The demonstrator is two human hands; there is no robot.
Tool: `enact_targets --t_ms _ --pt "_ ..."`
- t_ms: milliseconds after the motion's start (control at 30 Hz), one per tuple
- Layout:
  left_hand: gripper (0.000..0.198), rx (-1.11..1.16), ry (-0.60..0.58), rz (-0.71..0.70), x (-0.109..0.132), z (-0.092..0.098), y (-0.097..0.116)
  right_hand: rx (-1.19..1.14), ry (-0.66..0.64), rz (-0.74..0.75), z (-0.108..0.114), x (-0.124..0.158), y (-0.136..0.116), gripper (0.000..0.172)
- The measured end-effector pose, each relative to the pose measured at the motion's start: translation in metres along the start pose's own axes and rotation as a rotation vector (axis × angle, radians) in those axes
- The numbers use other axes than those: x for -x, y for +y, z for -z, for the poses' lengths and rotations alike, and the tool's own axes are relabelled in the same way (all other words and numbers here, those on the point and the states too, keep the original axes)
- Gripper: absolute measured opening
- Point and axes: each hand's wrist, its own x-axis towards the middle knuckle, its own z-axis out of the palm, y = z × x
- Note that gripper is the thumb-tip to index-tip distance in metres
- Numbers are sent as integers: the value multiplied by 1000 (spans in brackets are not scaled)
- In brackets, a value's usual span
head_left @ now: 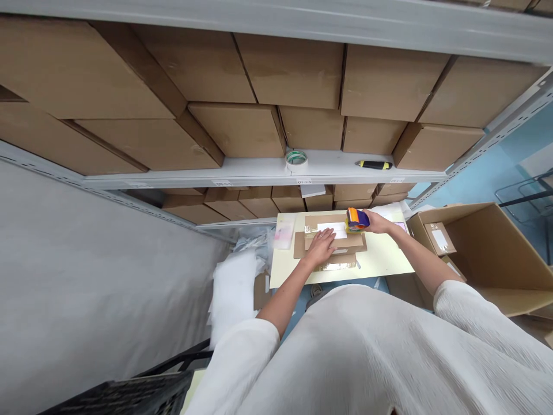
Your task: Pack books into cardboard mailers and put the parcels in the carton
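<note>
A small cardboard box (311,242) lies on the pale yellow table (382,259), with clear tape across it and a white label (334,229) on top. My left hand (320,246) rests flat on the box, fingers spread over the label's lower left edge. In my right hand (377,222) is an orange and purple tape dispenser (358,218), held at the right end of the box. Its front end meets or nearly meets the cardboard; I cannot tell which. More taped cardboard (334,264) lies at the near side of the box.
A large open carton (505,248) with small labelled boxes stands at the right. Behind the table, a metal shelf (259,173) carries several cartons, a tape roll (296,160) and a utility knife (374,165). White packing sheets (233,288) are at the left.
</note>
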Motion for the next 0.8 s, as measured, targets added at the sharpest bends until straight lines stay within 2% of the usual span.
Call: enact_targets --t_ms 67,167,233,333,533,800 --pt "49 115 78 29 -3 6 4 -29 -17 -10 -1 1 -1 50" --pt "36 361 286 94 -12 19 18 -31 -27 -30 -2 1 -3 48" --pt "30 542 424 143 -20 27 32 -22 -23 -40 -3 1 -5 48" --pt "22 754 527 165 -32 37 56 -10 -14 -44 -4 1 -8 47" --pt "23 837 495 181 -38 44 90 -19 13 -20 -7 2 -9 46" --pt "25 824 456 219 -38 44 102 -43 41 -20 -11 5 -9 46"
